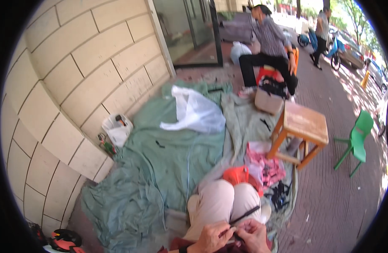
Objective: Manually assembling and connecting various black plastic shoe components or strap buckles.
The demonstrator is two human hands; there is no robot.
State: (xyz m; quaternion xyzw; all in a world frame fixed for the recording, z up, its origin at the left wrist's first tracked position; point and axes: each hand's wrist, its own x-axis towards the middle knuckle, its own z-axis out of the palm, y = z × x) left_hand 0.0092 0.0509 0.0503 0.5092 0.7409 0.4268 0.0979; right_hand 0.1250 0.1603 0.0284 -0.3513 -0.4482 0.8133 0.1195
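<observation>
I can see a thin, dark black strip point(248, 213), narrow and fairly straight, pinched near its lower end between the person's left hand point(213, 237) and right hand point(253, 237); its free end slants away, up and rightward, finer details blurred.

This was an outdoor street pavement point(324, 202), with a block wall point(76, 59) and glass door point(183, 33) on one side, parked cars point(351, 54) and leafy trees point(353, 17) on the other.
</observation>
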